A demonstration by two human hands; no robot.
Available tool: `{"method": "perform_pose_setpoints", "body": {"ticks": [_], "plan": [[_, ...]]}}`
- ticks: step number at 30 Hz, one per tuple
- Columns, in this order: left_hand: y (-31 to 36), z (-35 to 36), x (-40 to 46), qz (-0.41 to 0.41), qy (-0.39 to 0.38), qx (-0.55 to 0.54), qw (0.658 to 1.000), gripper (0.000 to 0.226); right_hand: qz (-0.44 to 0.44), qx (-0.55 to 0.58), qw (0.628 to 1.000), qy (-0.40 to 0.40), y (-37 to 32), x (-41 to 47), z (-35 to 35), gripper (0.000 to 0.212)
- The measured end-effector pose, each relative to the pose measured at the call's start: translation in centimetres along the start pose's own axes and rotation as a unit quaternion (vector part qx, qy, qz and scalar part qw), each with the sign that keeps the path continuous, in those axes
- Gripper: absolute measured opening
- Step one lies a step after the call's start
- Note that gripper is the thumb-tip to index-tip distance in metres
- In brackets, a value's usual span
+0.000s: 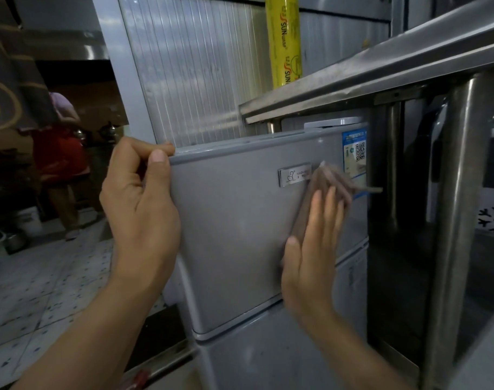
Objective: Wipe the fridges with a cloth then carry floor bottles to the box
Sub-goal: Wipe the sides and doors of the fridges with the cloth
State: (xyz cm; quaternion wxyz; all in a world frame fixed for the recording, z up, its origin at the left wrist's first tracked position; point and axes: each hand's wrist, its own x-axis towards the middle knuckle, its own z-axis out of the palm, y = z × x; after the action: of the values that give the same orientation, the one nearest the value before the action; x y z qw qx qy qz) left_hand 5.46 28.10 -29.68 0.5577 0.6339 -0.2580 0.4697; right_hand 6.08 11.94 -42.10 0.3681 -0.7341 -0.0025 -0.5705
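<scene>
A small grey fridge (234,229) stands under a steel counter, with a chrome badge and a blue label on its upper door. My left hand (140,192) grips the top left corner of that door, thumb on the front edge. My right hand (314,243) lies flat against the door front and presses a brownish cloth (328,181) onto it, just right of the badge. The cloth is blurred and partly covers the label. No bottles or box are in view.
A steel counter (366,80) overhangs the fridge, with thick steel legs (453,220) at right. A yellow roll of wrap (285,40) stands on it against a ribbed panel. At left, tiled floor (43,291), pots, and a person in red (60,161) at the back.
</scene>
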Motion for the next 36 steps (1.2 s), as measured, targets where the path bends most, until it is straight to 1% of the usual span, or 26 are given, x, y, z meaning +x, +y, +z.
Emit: {"method": "perform_pose_setpoints", "body": {"ticks": [3, 5, 7, 9, 11, 12, 14, 17, 19, 21, 22, 23, 25, 26, 27, 28, 30, 31, 33, 36], "plan": [[0.1, -0.4, -0.2, 0.008, -0.008, 0.002, 1.0, 0.019, -0.092, -0.03, 0.994, -0.058, 0.4, -5.9, 0.2, 0.07], [0.1, -1.0, -0.3, 0.009, -0.022, 0.012, 1.0, 0.022, -0.102, -0.03, 0.992, -0.072, 0.9, -4.6, -0.4, 0.069], [0.2, -1.5, -0.4, 0.007, -0.044, 0.011, 0.999, 0.025, -0.077, -0.018, 0.996, -0.05, 0.5, -1.0, -0.8, 0.068], [0.2, -1.9, -0.5, 0.01, -0.058, 0.005, 0.998, 0.026, -0.023, 0.011, 1.0, 0.001, -0.6, 2.3, -0.9, 0.07], [0.3, -2.2, -0.8, 0.005, -0.074, -0.001, 0.997, 0.029, 0.018, 0.018, 0.999, 0.035, -2.1, 3.1, -0.4, 0.072], [0.3, -2.5, -1.1, -0.002, -0.087, -0.005, 0.996, 0.033, 0.019, 0.016, 0.999, 0.037, -2.9, 2.4, 0.0, 0.071], [0.2, -3.0, -1.7, -0.017, -0.13, -0.006, 0.991, 0.043, -0.026, 0.008, 1.0, 0.015, -4.6, -0.3, 1.0, 0.067], [0.2, -3.8, -2.2, -0.014, -0.195, 0.014, 0.981, 0.058, -0.134, -0.003, 0.99, -0.044, -6.6, -4.5, 2.3, 0.062], [0.2, -4.5, -2.7, -0.005, -0.208, 0.032, 0.978, 0.061, -0.189, -0.001, 0.978, -0.082, -6.3, -5.1, 2.0, 0.053], [-0.1, -5.1, -3.7, -0.004, -0.198, 0.051, 0.979, 0.058, -0.231, -0.014, 0.968, -0.098, -4.1, -4.0, 0.8, 0.048], [-0.4, -5.4, -4.3, -0.011, -0.189, 0.068, 0.98, 0.057, -0.223, -0.021, 0.97, -0.092, -2.6, -3.2, 0.0, 0.049], [-0.7, -5.6, -5.0, -0.02, -0.18, 0.089, 0.98, 0.056, -0.185, -0.02, 0.979, -0.08, -1.0, -2.3, -0.8, 0.052], [-1.3, -5.9, -6.3, -0.027, -0.176, 0.124, 0.976, 0.058, -0.065, -0.006, 0.996, -0.054, 1.5, -0.2, -2.1, 0.055], [-1.6, -5.9, -6.8, -0.024, -0.184, 0.139, 0.973, 0.057, -0.01, -0.005, 0.999, -0.045, 2.3, 0.6, -2.5, 0.055], [-1.8, -6.0, -7.3, -0.021, -0.193, 0.152, 0.969, 0.057, 0.027, -0.009, 0.999, -0.037, 2.6, 1.0, -2.7, 0.056], [-2.0, -6.0, -7.6, -0.021, -0.2, 0.161, 0.966, 0.057, 0.043, -0.015, 0.999, -0.027, 2.4, 1.2, -2.6, 0.055], [-2.5, -6.1, -8.0, -0.033, -0.204, 0.166, 0.964, 0.056, 0.045, -0.007, 0.999, -0.007, 0.9, 0.3, -1.9, 0.054], [-2.6, -6.2, -8.1, -0.039, -0.205, 0.165, 0.964, 0.054, 0.03, 0.008, 0.999, -0.009, -0.1, -1.0, -1.3, 0.055], [-2.9, -6.4, -8.5, -0.04, -0.21, 0.16, 0.964, 0.052, -0.038, 0.029, 0.998, -0.04, -2.5, -5.2, 0.0, 0.054], [-3.2, -7.1, -9.4, -0.049, -0.225, 0.148, 0.962, 0.052, -0.127, 0.029, 0.986, -0.109, -4.9, -12.2, 1.5, 0.043]]}}
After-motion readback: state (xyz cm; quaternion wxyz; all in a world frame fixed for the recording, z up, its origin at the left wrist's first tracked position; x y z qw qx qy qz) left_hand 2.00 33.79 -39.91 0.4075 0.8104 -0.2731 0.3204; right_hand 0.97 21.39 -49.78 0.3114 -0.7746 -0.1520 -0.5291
